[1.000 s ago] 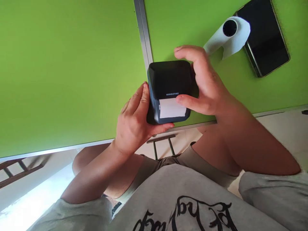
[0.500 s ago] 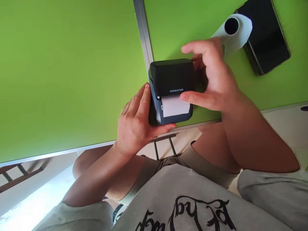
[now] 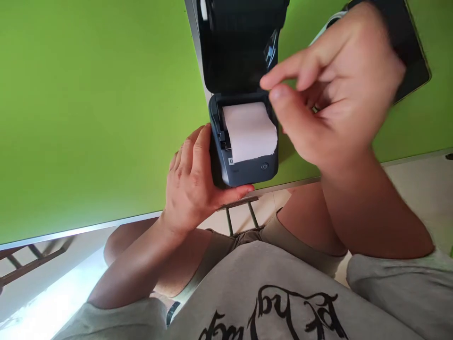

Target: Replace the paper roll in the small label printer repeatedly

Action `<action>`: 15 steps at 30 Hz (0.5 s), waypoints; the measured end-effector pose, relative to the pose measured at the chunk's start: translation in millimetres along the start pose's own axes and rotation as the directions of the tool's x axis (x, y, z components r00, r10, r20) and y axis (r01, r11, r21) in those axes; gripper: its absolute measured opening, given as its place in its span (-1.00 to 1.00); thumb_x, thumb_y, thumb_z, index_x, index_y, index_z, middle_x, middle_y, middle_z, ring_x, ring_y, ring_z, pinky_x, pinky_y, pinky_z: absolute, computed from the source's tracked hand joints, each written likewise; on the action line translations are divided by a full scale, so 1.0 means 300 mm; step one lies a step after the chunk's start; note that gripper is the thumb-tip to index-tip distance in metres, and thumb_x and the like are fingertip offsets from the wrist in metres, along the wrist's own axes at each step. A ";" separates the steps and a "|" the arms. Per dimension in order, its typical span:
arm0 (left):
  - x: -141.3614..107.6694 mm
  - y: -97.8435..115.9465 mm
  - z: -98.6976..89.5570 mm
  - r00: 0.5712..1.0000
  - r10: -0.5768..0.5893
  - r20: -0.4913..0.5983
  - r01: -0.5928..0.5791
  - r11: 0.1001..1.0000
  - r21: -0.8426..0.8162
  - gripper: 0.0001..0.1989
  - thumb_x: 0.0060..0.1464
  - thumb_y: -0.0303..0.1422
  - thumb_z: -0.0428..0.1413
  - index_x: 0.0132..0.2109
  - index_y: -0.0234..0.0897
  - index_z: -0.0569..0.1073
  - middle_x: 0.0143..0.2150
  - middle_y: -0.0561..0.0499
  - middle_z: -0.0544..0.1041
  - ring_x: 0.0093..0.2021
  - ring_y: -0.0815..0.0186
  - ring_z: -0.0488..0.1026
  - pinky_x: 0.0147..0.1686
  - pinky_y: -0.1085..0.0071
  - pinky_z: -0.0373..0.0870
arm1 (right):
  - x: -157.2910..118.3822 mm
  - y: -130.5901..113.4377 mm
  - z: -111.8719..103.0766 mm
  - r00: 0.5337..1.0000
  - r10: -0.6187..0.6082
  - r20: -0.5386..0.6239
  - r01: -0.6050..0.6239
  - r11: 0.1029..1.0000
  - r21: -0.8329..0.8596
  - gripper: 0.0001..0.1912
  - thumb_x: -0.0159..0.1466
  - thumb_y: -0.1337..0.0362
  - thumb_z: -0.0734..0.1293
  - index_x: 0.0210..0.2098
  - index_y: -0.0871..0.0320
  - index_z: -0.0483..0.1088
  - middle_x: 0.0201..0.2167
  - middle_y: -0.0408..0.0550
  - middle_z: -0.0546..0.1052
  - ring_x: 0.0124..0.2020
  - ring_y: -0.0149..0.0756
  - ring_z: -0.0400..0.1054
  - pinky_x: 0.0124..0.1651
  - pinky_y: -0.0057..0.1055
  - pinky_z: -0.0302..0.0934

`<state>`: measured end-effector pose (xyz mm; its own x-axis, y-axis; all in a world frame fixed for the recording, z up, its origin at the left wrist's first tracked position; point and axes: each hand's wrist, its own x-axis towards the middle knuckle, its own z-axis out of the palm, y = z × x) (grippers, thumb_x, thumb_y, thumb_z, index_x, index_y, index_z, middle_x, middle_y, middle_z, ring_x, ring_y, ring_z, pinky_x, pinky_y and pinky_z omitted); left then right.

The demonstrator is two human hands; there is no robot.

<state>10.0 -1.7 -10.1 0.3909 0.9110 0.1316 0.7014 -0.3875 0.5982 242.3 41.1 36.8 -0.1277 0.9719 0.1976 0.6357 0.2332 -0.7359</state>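
Observation:
A dark blue-grey label printer [image 3: 249, 176] stands on the green table with its black lid [image 3: 237, 52] swung up and back. Inside lies a roll of white label paper [image 3: 251, 132], its ragged free end hanging over the front near the power button. My left hand [image 3: 193, 179] grips the printer's lower left corner, fingers along the side and thumb along the front edge. Just right of the lid's hinge, my right hand [image 3: 332, 94] hovers with thumb and forefinger bent and slightly apart. Nothing shows between them; its other fingers are curled and partly hidden.
A black tablet-like device [image 3: 410, 52] lies at the upper right, partly behind my right hand. Beside it, a white curled thing [image 3: 336, 19] is mostly covered. A metal seam [image 3: 194, 38] crosses the green table [image 3: 95, 104], whose front edge runs just before my lap.
The printer's lid has gone from closed to raised, uncovering the paper roll. My right hand has moved up and away from the paper; my left hand keeps its hold.

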 end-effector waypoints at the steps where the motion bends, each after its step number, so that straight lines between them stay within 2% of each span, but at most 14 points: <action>1: 0.000 -0.001 0.000 1.000 -0.002 0.000 0.002 1.000 0.001 0.20 -0.08 0.52 0.06 0.51 -0.11 0.10 0.37 -0.28 0.43 0.33 -0.17 0.45 0.31 -0.07 0.43 | 0.007 -0.010 -0.001 0.999 -0.034 -0.026 0.031 0.995 -0.099 -0.75 0.48 0.02 0.16 -0.20 0.02 0.26 -0.07 -0.06 0.59 -0.35 -0.32 0.38 -0.27 -0.21 0.28; 3: 0.000 -0.002 0.000 1.000 -0.003 -0.007 0.003 1.000 0.008 0.21 -0.10 0.52 0.06 0.51 -0.10 0.11 0.37 -0.28 0.43 0.33 -0.18 0.45 0.30 -0.07 0.43 | 0.024 -0.033 0.000 0.997 -0.070 0.015 0.072 0.946 -0.317 -0.81 0.41 0.16 0.21 -0.30 0.05 0.37 -0.29 -0.11 0.63 -0.42 -0.28 0.40 -0.26 -0.21 0.30; 5: 0.002 -0.003 -0.001 1.000 0.003 -0.009 -0.003 1.000 0.011 0.21 -0.11 0.53 0.07 0.50 -0.08 0.11 0.37 -0.27 0.43 0.34 -0.17 0.44 0.30 -0.07 0.44 | 0.042 -0.055 0.002 0.991 -0.006 0.137 0.073 0.870 -0.487 -0.79 0.36 0.25 0.20 -0.20 0.07 0.48 -0.37 -0.10 0.61 -0.37 -0.20 0.44 -0.22 -0.20 0.31; 7: 0.003 -0.004 -0.003 1.000 0.013 -0.003 -0.013 1.000 0.002 0.21 -0.11 0.52 0.07 0.50 -0.09 0.11 0.37 -0.28 0.43 0.35 -0.17 0.43 0.31 -0.07 0.43 | 0.057 -0.072 0.002 0.975 0.066 0.210 0.075 0.798 -0.597 -0.71 0.38 0.22 0.19 -0.05 0.05 0.52 -0.36 -0.06 0.60 -0.32 -0.16 0.46 -0.22 -0.21 0.31; 11: 0.006 -0.005 -0.002 0.999 0.046 0.002 -0.046 0.999 -0.002 0.20 -0.07 0.52 0.05 0.50 -0.14 0.11 0.36 -0.30 0.43 0.33 -0.16 0.45 0.28 -0.05 0.44 | 0.082 -0.086 -0.009 0.948 0.086 0.306 0.151 0.726 -0.671 -0.68 0.32 0.11 0.30 0.02 -0.06 0.52 -0.38 -0.03 0.55 -0.36 -0.13 0.42 -0.34 -0.24 0.26; 15: 0.005 -0.006 0.003 0.998 0.063 -0.023 -0.062 0.998 0.024 0.20 -0.07 0.53 0.03 0.48 -0.20 0.14 0.33 -0.31 0.46 0.26 -0.17 0.50 0.21 -0.03 0.48 | 0.100 -0.085 -0.020 0.905 0.105 0.413 0.219 0.718 -0.661 -0.63 0.26 0.13 0.34 0.05 -0.08 0.53 -0.39 -0.02 0.56 -0.48 -0.20 0.33 -0.45 -0.32 0.03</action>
<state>10.0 0.3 -11.6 0.4205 0.8878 0.1870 0.6899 -0.4467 0.5697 226.8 64.2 65.2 -0.3635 0.9167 -0.1658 0.9316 0.3591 -0.0568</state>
